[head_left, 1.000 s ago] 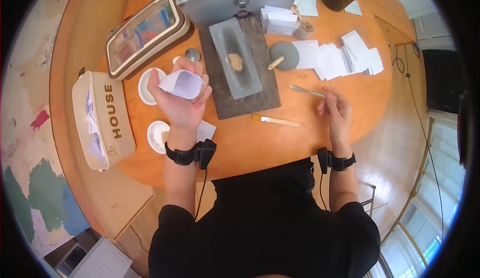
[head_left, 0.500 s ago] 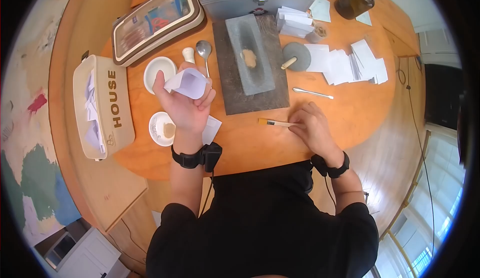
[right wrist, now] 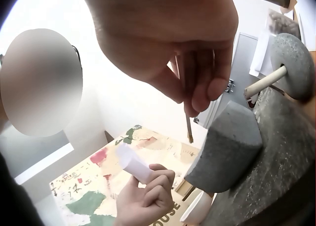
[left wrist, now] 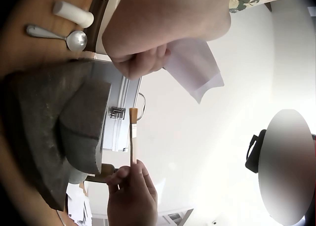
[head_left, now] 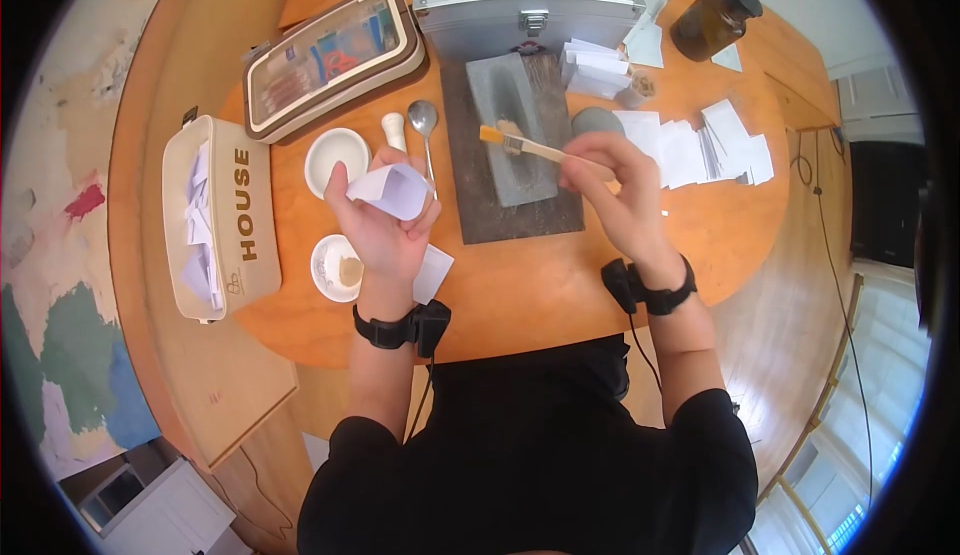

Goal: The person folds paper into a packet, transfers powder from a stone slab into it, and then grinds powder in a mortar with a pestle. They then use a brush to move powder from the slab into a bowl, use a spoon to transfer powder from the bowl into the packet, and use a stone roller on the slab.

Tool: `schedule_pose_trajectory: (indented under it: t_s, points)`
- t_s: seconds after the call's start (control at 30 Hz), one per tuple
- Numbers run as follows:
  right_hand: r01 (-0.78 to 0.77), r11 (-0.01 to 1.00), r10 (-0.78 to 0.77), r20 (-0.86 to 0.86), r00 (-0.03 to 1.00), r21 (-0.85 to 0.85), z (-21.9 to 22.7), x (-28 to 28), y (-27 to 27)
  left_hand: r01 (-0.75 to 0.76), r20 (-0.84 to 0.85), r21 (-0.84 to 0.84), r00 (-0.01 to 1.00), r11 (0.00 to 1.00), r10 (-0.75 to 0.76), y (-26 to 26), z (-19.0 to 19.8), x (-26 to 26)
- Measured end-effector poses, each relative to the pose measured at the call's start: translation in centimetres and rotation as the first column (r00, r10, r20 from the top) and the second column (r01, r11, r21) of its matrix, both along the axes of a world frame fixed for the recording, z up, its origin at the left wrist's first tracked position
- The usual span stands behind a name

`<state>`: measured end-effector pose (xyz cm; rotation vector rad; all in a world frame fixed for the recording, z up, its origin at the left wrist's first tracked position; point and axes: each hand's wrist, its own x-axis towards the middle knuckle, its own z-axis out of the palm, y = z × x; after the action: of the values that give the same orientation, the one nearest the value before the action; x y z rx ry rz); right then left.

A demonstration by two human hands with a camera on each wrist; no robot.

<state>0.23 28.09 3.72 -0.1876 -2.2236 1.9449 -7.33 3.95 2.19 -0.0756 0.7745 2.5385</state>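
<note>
A folded white paper (head_left: 396,193) with an open end is held in my left hand (head_left: 385,235), the fingers curled around it. My right hand (head_left: 625,195) pinches the wooden handle of a flat brush (head_left: 540,150), its yellowish bristles pointing left above the stone trough (head_left: 526,180). Tan powder lies in that trough, partly hidden behind the brush. Under the trough is a dark stone slab (head_left: 480,217). In the left wrist view the brush (left wrist: 133,137) stands upright in the right hand (left wrist: 132,199). The paper (right wrist: 134,162) also shows in the right wrist view.
Left of the slab are a white bowl (head_left: 312,163), a small dish with powder (head_left: 323,280), a pestle (head_left: 393,131) and a spoon (head_left: 423,120). Behind stand a silver case (head_left: 480,15) and a brown jar (head_left: 705,30). White papers (head_left: 680,155) lie right.
My right hand has picked the brush up off the table and carried it up and left over the trough. My left hand still holds the paper. The head view has shifted slightly.
</note>
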Motion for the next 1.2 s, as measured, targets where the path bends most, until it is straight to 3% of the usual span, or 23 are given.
schedule_pose_trajectory:
  t_s: [0.1,0.3,0.4,0.5,0.6,0.7,0.8,0.9,1.03,1.13,1.2]
  points:
    - [-0.018,0.998,0.016,0.032,0.999,0.059,-0.7,-0.9,-0.2,-0.024,0.007,-0.027,1.0,0.999,0.024,-1.0,0.0,0.1]
    - [0.081,0.988,-0.075,0.048,0.996,-0.131,-0.8,-0.3,0.1,-0.03,0.008,-0.089,0.999,0.996,0.031,-0.6,-0.8,-0.3]
    - [0.048,0.999,-0.047,0.097,0.994,-0.016,-0.9,-0.7,-0.1,-0.033,0.064,-0.126,0.997,0.991,0.041,0.3,-1.0,-0.4]
    - [0.121,0.98,-0.121,0.011,0.993,-0.157,-1.2,-0.6,0.0,-0.013,0.054,-0.164,0.998,0.986,0.022,0.7,-0.8,-0.7]
    - [0.075,0.997,-0.075,0.014,0.997,-0.008,-1.5,-0.8,-0.1,-0.013,0.076,-0.183,0.997,0.983,0.027,1.5,-0.7,-0.7]
    - [0.182,0.977,-0.191,-0.083,0.978,-0.11,-0.5,0.6,0.1,0.023,0.035,-0.153,0.999,0.988,-0.018,1.5,-1.2,-1.2]
    - [0.122,0.992,-0.125,-0.282,0.951,-0.028,0.7,3.3,0.5,0.006,-0.008,-0.213,1.0,0.977,-0.008,2.0,-0.9,-1.1]
    - [-0.017,0.959,0.13,-0.386,0.913,0.282,2.8,2.7,0.2,-0.003,-0.064,-0.325,0.998,0.946,-0.019,3.0,-0.6,-1.0]
    - [-0.036,0.983,0.088,-0.295,0.951,0.179,2.1,0.2,-1.9,-0.017,-0.221,-0.412,0.972,0.911,-0.081,4.4,-0.8,-1.1]
    - [-0.156,0.983,0.142,-0.128,0.982,-0.1,1.2,0.1,-2.0,-0.137,-0.427,-0.446,0.901,0.884,-0.075,5.0,-0.4,-1.6]
    - [-0.207,0.977,0.211,0.093,0.973,-0.05,1.3,0.1,-0.2,-0.183,-0.506,-0.501,0.855,0.846,-0.115,4.5,-0.1,-2.0]
